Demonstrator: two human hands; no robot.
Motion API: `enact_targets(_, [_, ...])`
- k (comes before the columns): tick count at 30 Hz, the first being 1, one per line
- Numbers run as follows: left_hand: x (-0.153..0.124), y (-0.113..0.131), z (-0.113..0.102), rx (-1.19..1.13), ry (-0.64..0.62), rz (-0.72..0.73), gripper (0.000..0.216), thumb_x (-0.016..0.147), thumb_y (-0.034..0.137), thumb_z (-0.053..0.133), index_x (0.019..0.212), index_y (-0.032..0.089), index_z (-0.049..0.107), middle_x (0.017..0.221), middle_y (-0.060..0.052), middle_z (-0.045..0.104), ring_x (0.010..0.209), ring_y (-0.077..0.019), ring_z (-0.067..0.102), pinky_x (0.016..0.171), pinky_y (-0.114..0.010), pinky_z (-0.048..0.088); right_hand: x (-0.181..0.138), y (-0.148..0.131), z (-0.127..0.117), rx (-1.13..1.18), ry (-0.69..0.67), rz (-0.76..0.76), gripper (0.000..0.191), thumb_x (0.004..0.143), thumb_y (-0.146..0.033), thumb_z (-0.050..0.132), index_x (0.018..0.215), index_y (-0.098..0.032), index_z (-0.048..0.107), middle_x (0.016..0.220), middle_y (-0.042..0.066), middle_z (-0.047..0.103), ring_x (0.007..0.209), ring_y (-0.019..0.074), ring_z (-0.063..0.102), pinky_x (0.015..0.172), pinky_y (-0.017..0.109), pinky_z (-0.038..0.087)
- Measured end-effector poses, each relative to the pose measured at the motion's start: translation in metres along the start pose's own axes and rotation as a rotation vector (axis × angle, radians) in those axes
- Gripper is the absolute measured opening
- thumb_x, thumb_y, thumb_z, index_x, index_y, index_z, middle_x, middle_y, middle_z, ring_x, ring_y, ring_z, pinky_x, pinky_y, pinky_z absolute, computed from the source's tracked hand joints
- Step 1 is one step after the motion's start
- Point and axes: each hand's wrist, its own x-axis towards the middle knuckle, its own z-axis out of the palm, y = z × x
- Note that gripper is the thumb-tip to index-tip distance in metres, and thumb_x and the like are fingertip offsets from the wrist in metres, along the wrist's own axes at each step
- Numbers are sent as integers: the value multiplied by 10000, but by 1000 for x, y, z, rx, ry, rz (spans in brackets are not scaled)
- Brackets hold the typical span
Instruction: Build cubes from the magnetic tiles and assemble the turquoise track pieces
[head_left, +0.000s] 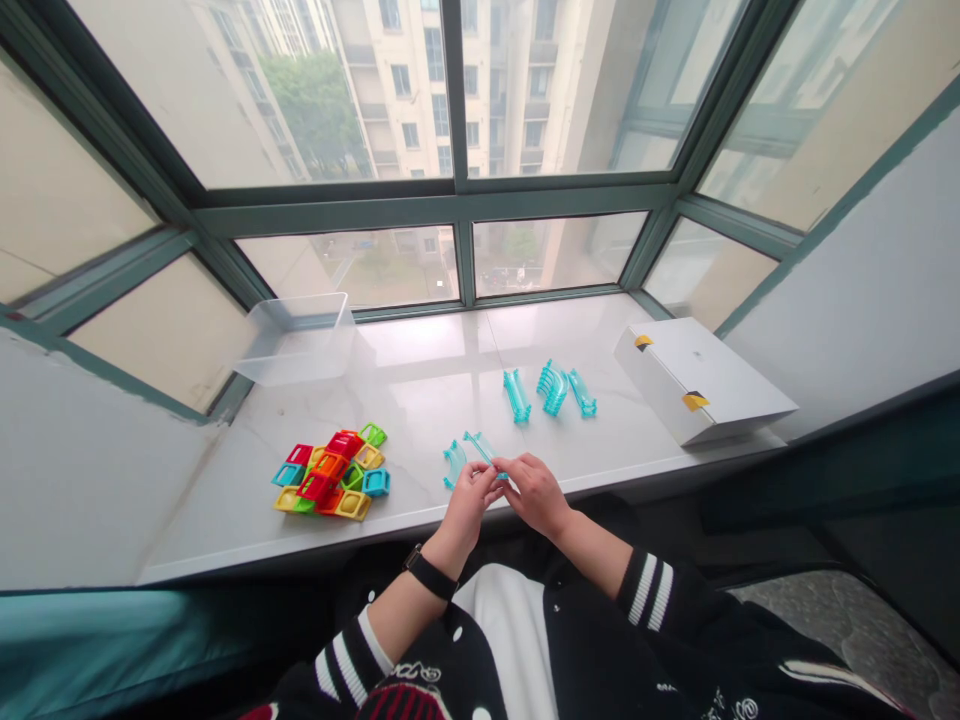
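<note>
Head view: left hand [469,497] and right hand [534,490] pinch a turquoise track piece [480,447].

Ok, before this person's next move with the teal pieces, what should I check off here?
1. Grip: left hand and right hand both pinch one teal curved piece at the windowsill's front edge: ok.
2. Second teal piece lies beside the left hand, untouched: ok.
3. Three spare teal pieces lie farther back, apart from the hands: ok.
4. Pile of colourful square pieces sits well to the left: ok.
5. Held end of the piece intact: cannot tell, the fingers hide it.
6. White box closed: ok.
</note>
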Motion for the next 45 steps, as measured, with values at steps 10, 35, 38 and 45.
enact_targets(10, [2,-2,-1,30,10,1,505,750,405,851,1083,218,521,1006,-99,765,962,-247,779,1068,-519,557,-4,15,-6,338,98,324,235,967,-289,629,1182,-276,724,1083,67,734,891,222,689,804,375,573])
enact_targets(35, [47,-13,15,395,12,220,428,789,394,850,1133,205,679,1170,-116,720,994,-229,737,1002,-465,565,5,61,-14,231,125,282,237,962,-210,596,1107,-292,765,1025,61,735,839,229,671,856,389,544])
enact_targets(38, [61,0,31,420,-37,293,420,825,350,815,1199,212,684,1219,-134,727,1124,-258,714,1078,-486,521,23,76,-22,171,181,324,262,958,-204,577,1126,-284,760,1053,62,741,797,219,661,837,381,542])
enact_targets(45, [96,15,66,387,-90,350,438,831,269,798,1235,221,637,1409,-148,640,1250,-279,665,1094,-485,513,66,110,-29,43,256,408,270,948,-175,567,1124,-261,753,1155,64,752,823,218,680,864,384,537])
